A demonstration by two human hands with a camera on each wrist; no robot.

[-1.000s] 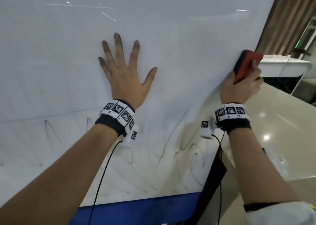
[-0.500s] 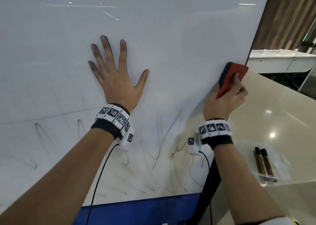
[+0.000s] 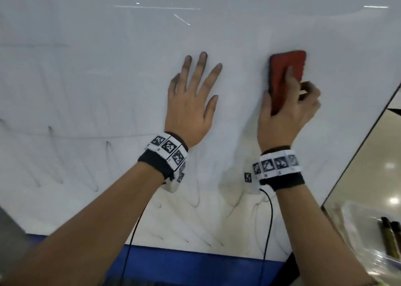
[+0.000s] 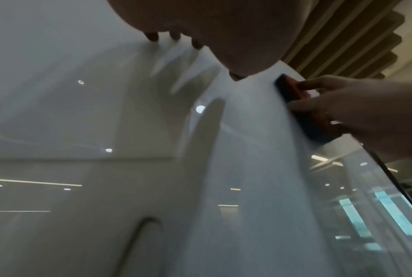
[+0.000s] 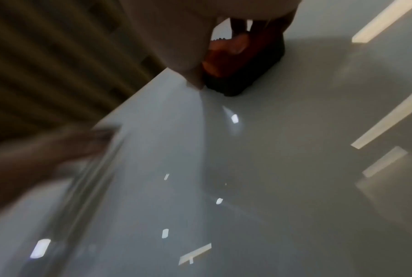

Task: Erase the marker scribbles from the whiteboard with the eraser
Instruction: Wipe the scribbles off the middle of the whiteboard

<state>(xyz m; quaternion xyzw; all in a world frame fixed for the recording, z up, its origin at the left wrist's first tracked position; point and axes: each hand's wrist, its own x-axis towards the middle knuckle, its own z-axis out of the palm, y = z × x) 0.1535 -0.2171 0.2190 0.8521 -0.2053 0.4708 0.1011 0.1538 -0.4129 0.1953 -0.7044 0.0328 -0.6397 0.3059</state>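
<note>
The whiteboard (image 3: 108,68) fills the head view, and faint black marker scribbles (image 3: 195,201) run across its lower part. My right hand (image 3: 286,110) grips a red eraser (image 3: 284,73) with a black felt side and holds it flat against the board, upright, above the scribbles. The eraser (image 4: 295,97) shows at the right of the left wrist view and the eraser (image 5: 238,61) at the top of the right wrist view. My left hand (image 3: 191,99) lies flat on the board with its fingers spread, just left of the eraser.
The board's dark right edge (image 3: 358,151) slants down at the right, and a blue strip (image 3: 195,264) runs under its bottom edge. Beyond the edge, two dark markers (image 3: 390,235) lie in a clear tray on a glossy beige surface. Wrist cables hang below both arms.
My right hand has slid the eraser left from the board's right edge onto the board, closer to my left hand. The left hand stays pressed flat; the head view has turned left.
</note>
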